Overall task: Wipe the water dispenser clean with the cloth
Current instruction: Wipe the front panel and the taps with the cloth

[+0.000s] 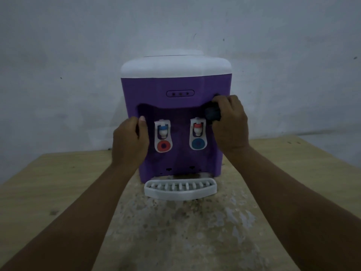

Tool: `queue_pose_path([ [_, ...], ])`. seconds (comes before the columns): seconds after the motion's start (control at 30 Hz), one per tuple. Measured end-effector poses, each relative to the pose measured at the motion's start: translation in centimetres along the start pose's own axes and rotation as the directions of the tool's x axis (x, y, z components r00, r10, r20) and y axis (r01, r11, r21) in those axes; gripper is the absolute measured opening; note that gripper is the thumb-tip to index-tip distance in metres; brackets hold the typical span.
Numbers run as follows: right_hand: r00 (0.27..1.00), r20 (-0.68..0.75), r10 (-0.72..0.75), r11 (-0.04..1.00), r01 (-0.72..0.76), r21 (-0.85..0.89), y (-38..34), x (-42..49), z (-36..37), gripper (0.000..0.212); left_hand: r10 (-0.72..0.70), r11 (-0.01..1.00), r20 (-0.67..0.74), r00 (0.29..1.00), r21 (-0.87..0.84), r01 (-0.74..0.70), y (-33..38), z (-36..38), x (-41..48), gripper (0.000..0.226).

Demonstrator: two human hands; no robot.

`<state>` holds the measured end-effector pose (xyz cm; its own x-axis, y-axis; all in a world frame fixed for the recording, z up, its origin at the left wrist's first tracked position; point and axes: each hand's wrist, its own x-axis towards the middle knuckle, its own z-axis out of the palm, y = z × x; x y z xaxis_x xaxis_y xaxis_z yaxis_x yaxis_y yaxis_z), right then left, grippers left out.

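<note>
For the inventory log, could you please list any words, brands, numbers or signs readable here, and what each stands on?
None can be read.
On the water dispenser, the indicator panel: three dots, no legible label.
The red disc and blue disc: any marks too blurred.

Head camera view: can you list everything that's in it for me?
water dispenser: 1, purple with white top, on the table by the wall
taps: 2, white, side by side in the dispenser's front recess
drip tray: 1, white, on the table before the dispenser's base
cloth: 1, dark, at the recess's upper right corner
table: 1, light wood, stained in the middle
wall: 1, grey, behind
left hand: 1, grips the dispenser's left edge
right hand: 1, holds the cloth
</note>
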<state>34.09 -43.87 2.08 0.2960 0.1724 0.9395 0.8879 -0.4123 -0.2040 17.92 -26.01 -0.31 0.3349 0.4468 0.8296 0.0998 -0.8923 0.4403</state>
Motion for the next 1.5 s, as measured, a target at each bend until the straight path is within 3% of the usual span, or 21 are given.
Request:
queue_pose_path([
  [0.2,0.969,0.242,-0.043,0.999,0.049,-0.015,-0.8,-1.9,0.8,0.054,0.012,1.0,-0.015,1.0,-0.006,-0.012,-1.0,0.8,-0.2,0.033],
  [0.4,0.937,0.332,0.109,0.975,-0.165,0.146,-0.7,-3.5,1.1,0.071,0.018,0.999,-0.036,0.999,0.034,-0.017,-1.0,1.4,-0.8,0.028],
  [0.53,0.929,0.275,0.246,0.937,-0.301,0.178,-0.1,-5.4,1.7,0.052,0.036,0.998,-0.041,0.998,0.056,-0.033,-1.1,1.6,-0.8,0.027],
  [0.67,0.895,0.385,0.224,0.968,-0.25,0.019,0.3,-9.0,2.1,0.022,0.049,0.996,-0.018,0.999,0.07,-0.048,-1.4,1.6,-0.8,0.026],
  [0.8,0.803,0.564,0.191,0.982,-0.159,-0.107,0.5,-10.6,2.4,0.027,0.062,0.995,-0.013,0.998,0.077,-0.061,-1.7,1.4,-0.9,0.026],
  [0.93,0.779,0.584,0.226,0.972,-0.138,-0.192,-0.5,-9.9,2.6,0.029,0.083,0.994,0.002,0.997,0.069,-0.083,-1.9,1.3,-0.9,0.025],
  [1.07,0.703,0.68,0.207,0.961,-0.017,-0.275,-1.7,-9.9,2.8,0.03,0.1,0.993,0.031,0.994,0.061,-0.102,-2.1,1.0,-0.8,0.024],
  [1.2,0.657,0.71,0.252,0.965,-0.12,-0.231,-3.0,-10.1,4.1,0.034,0.139,0.989,0.067,0.988,0.048,-0.142,-2.3,0.7,-0.8,0.025],
  [1.5,0.658,0.725,0.205,0.946,-0.324,0.026,-8.3,-10.3,8.0,0.023,0.221,0.974,0.141,0.965,0.011,-0.224,-3.4,0.1,-0.9,0.03],
])
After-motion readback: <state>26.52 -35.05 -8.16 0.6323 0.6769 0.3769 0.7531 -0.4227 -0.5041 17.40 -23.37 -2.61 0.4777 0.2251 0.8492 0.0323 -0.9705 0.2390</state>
